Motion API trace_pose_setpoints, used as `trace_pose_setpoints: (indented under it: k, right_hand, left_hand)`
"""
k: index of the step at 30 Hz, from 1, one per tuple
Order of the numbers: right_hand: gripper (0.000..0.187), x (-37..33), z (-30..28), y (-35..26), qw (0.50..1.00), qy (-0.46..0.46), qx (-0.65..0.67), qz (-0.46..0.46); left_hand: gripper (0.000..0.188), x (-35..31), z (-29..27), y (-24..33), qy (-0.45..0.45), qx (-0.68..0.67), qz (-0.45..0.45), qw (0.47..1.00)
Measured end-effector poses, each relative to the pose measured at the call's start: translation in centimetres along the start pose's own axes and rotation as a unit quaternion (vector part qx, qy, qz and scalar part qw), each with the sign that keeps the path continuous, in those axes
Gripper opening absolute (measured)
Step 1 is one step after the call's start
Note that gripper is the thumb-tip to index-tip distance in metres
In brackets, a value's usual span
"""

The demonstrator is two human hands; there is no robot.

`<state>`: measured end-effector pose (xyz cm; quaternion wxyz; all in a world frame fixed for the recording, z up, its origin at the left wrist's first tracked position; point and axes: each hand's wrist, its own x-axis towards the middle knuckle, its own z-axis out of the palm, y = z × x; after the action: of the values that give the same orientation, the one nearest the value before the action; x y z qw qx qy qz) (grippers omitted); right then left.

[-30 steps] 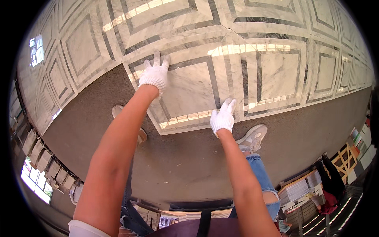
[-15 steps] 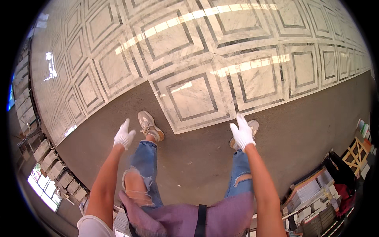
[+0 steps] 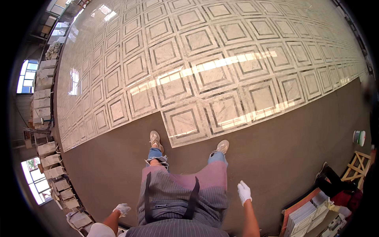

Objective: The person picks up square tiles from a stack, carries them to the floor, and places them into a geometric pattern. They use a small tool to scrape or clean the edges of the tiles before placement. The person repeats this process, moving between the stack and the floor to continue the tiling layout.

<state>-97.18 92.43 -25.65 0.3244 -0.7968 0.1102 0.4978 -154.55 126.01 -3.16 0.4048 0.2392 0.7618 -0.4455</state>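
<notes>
My left hand [image 3: 122,209], in a white knit glove, hangs beside my left hip with its fingers loosely apart. On the other side my right hand [image 3: 244,192], gloved the same way, is held out past my striped apron [image 3: 177,203], its fingers loosely extended. Neither holds or touches anything. Ahead of my shoes lies a marble tile [image 3: 183,123] with a dark square inlay. It sits at the left end of the front tile row, its left edge making a step in the tiled area. My shoes stand on the grey floor [image 3: 276,158] just short of the tiles.
Stacks of pale slabs [image 3: 47,148] line the left wall. At the lower right another person [image 3: 339,183] in dark trousers stands by stacked tiles [image 3: 304,215]. A wooden frame [image 3: 356,166] and a white bucket [image 3: 359,138] lie beyond them.
Both hands have drawn back from in front of my legs toward my hips. The view has risen, showing more of the tiled floor and my apron.
</notes>
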Motion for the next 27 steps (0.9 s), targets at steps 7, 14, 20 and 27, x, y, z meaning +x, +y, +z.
trace_pose_setpoints:
  k: [7, 14, 20, 27]
  right_hand:
    - [0.020, -9.6, -5.2, 1.1, 0.967, 0.024, 0.234, 0.096]
    - [0.034, -8.5, 9.1, 27.1, 0.986, -0.101, 0.111, -0.070]
    - [0.036, -18.2, 17.5, 28.9, 0.995, 0.038, 0.089, -0.023]
    - [0.039, -22.1, 24.4, 35.9, 0.966, 0.088, 0.242, 0.006]
  left_hand:
    - [0.060, -3.5, 2.0, 1.4, 0.033, -0.060, 0.159, 0.985]
    - [0.059, 1.1, 0.7, 15.5, 0.001, -0.100, 0.488, 0.867]
    - [0.058, -2.3, 2.7, 15.0, -0.046, 0.072, 0.521, 0.849]
    - [0.058, 15.5, -4.5, 11.1, -0.144, 0.137, 0.625, 0.755]
